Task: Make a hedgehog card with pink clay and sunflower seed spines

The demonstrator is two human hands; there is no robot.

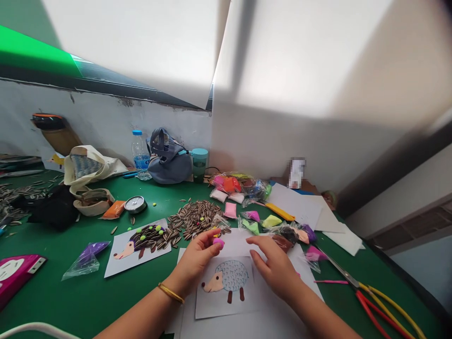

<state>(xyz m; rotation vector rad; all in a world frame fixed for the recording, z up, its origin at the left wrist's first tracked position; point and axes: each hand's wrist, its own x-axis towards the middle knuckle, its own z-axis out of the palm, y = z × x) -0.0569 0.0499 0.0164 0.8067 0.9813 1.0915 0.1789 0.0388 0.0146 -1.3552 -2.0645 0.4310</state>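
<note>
My left hand (195, 260), wearing a gold bangle, pinches a small lump of pink modelling clay (218, 242) between its fingertips. My right hand (274, 267) rests open, with its fingers spread and nothing in them, close to the clay. Below both hands lies a paper card with a drawn hedgehog (228, 282), its body covered in pale blue-grey dots. To the left lies a second hedgehog card (138, 248), covered with striped sunflower seeds and green clay dots. A heap of sunflower seeds (194, 219) sits beyond it.
Small plastic bags of coloured clay (226, 186) and loose paper sheets (294, 207) crowd the green table (45, 282). Scissors with red and yellow handles (367, 292) lie at right. A water bottle (141, 155), grey bag (169, 157) and teal cup (199, 165) stand against the wall.
</note>
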